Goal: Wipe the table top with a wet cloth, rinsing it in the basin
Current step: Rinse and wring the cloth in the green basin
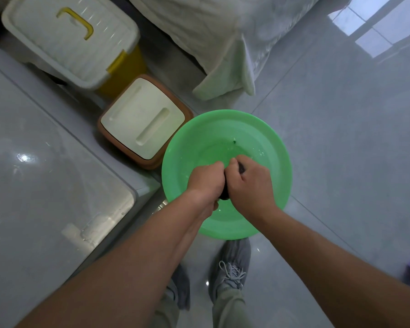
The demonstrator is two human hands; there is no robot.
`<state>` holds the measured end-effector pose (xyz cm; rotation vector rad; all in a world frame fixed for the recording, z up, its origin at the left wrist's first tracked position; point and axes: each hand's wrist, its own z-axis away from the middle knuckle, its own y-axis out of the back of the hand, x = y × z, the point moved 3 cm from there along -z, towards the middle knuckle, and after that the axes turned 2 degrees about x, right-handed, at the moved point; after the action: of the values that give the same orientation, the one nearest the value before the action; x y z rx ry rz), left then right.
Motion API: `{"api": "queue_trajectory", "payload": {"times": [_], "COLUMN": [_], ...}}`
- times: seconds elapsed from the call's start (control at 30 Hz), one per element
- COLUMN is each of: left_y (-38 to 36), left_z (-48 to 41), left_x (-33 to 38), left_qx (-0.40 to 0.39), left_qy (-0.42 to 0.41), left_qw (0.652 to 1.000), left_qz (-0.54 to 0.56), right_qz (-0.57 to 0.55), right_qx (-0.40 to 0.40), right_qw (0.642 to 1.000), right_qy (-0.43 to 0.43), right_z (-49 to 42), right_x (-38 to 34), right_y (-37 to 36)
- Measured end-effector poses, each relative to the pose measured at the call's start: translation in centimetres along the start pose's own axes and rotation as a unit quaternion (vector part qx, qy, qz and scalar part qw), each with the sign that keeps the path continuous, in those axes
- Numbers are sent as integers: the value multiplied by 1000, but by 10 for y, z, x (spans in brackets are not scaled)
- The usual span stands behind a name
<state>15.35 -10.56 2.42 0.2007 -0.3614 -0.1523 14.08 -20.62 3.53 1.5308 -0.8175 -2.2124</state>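
Gripping cloth (224,194) (fingers (239,160) tightly curled)

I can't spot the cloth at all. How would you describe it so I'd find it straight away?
Find the round green basin on the floor. Over it the left hand and right hand meet, both gripping a twisted wad: that is the cloth. It is the only dark thing there, showing just between the fists.

left hand (205,179) and right hand (250,183) gripping dark cloth (224,194), over green basin (277,147)
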Motion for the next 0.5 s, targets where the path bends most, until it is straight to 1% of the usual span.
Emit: {"api": "queue_trajectory", "payload": {"times": [0.07,0.13,0.17,0.23,0.3,0.37,0.43,0.5], "left_y": [0,1,1,4,8,10,11,13], "left_z": [1,3,5,9,14,17,19,23], "left_x": [-2,-3,-2,-1,1,-1,-8,-14], "left_qx": [2,8,15,33,50,47,21,-1], "left_qy": [2,-13,-32,-97,-177,-234,-290,-353], "left_qw": [1000,1000,999,995,980,965,950,928], "left_qz": [11,15,13,-22,-77,-105,-118,-117], "right_qz": [22,26,20,-4,-42,-89,-150,-192], "right_qx": [-8,-11,-11,-16,-23,-27,-38,-69], "right_qw": [999,999,999,999,999,990,968,932], "right_qy": [31,44,45,30,-26,-104,-198,-299], "right_z": [-1,0,1,2,4,6,6,3], "right_x": [2,4,5,6,8,11,13,11], "right_y": [-1,-1,0,1,1,1,2,4]}}
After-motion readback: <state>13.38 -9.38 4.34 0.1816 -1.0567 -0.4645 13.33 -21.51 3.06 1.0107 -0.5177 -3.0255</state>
